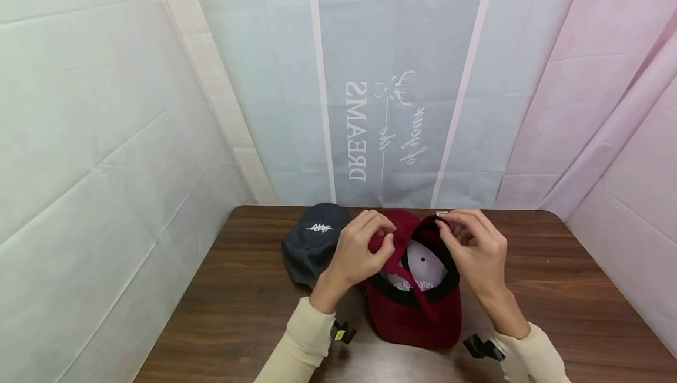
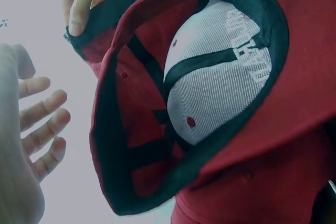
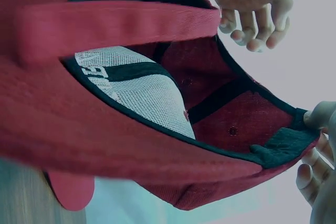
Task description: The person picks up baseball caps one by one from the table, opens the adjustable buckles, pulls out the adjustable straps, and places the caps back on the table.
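Observation:
A red baseball cap [image 1: 415, 327] is held inside-up with its brim toward me, showing a pale mesh lining with lettering and a dark sweatband. My right hand [image 1: 480, 251] pinches the back edge of the cap between thumb and fingers; the right wrist view shows the thumb on the dark band. A loose red strap [image 3: 121, 24] crosses over the cap's opening. My left hand [image 1: 362, 248] hovers by the strap side, fingers loosely bent. In the left wrist view that hand stands apart from the cap, holding nothing.
A dark blue cap [image 1: 309, 248] with white lettering rests to the left on the wooden table [image 1: 227, 312]. More red cap fabric [image 2: 236, 203] shows behind the held cap. Printed cloth [image 1: 402, 19] hangs behind the table, and pale cloth walls stand at both sides.

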A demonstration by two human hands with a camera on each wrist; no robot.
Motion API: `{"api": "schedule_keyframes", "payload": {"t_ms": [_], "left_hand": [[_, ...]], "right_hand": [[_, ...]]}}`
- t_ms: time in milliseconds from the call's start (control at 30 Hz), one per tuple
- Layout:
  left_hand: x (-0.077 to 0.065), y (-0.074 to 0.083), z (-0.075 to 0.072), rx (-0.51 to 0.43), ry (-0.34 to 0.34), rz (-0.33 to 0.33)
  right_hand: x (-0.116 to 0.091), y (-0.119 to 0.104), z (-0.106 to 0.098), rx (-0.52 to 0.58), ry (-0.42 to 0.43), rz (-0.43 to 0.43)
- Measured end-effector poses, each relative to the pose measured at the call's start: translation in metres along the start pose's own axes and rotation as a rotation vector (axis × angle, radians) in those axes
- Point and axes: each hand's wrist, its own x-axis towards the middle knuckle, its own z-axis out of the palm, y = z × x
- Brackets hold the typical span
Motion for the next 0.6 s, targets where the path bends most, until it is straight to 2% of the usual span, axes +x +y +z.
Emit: {"api": "schedule_keyframes", "payload": {"t_ms": [133,300,467,600], "left_hand": [[0.005,0.004,0.005,0.054,-0.018,-0.065],[0.013,0.010,0.011,0.149,-0.100,-0.133],[0.019,0.014,0.017,0.191,-0.175,-0.159],[0.020,0.016,0.019,0.206,-0.197,-0.161]], "right_hand": [[0.001,-0.002,0.000,-0.006,-0.013,-0.010],[0.004,-0.005,0.000,-0.009,-0.047,-0.016],[0.004,-0.007,0.001,-0.021,-0.064,-0.032],[0.004,-0.009,0.001,-0.020,-0.077,-0.038]]}}
